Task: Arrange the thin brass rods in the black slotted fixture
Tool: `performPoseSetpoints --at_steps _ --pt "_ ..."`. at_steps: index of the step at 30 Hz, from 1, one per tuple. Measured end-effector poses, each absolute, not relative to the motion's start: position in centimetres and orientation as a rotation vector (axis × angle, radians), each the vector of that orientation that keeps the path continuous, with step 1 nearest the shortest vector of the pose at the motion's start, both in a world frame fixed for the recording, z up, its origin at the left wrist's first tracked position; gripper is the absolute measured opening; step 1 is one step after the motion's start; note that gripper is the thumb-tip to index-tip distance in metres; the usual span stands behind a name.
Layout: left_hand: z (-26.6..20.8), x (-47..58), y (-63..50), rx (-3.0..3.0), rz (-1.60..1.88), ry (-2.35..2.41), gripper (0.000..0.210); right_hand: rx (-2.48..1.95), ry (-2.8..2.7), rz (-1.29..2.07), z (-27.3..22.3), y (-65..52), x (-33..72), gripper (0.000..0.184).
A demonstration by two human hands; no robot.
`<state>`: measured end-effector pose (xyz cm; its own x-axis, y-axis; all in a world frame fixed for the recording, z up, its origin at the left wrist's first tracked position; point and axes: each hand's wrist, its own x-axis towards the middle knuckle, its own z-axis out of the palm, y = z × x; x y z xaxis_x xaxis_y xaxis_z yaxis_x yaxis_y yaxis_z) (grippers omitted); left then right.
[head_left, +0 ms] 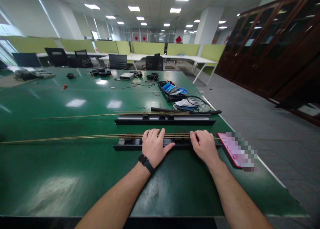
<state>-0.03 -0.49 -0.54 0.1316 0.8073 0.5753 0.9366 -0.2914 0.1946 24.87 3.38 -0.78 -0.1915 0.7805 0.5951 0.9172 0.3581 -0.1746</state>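
Observation:
A black slotted rail (135, 147) lies crosswise on the green table in front of me, with several long, thin brass-coloured rods (82, 137) running along its top and far out to the left. My left hand (153, 149) rests palm down over the rail and rods, fingers extended and thumb stretched to the right. At the rail's right part, my right hand (204, 145) has its fingers curled and thumb drawn in, pinching at the brass rods; its fingertips are partly hidden. Behind lies a second black rail (165, 122) with more brass rods (100, 115) on it.
A red-edged tablet-like device (231, 149), partly blurred, lies right of my right hand. Farther back are a black tray (165, 92) with blue packets, gloves (186, 104), coiled cable (203, 103), a black strip (212, 112) and a white box (127, 76). The table's right edge (271, 174) slants nearby.

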Motion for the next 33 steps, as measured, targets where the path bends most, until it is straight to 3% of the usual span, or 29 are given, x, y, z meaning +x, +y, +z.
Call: performPoseSetpoints --at_steps 33 --pt "-0.48 -0.10 -0.54 -2.188 -0.877 -1.730 0.066 -1.458 -1.996 -0.230 -0.94 3.38 24.80 0.037"
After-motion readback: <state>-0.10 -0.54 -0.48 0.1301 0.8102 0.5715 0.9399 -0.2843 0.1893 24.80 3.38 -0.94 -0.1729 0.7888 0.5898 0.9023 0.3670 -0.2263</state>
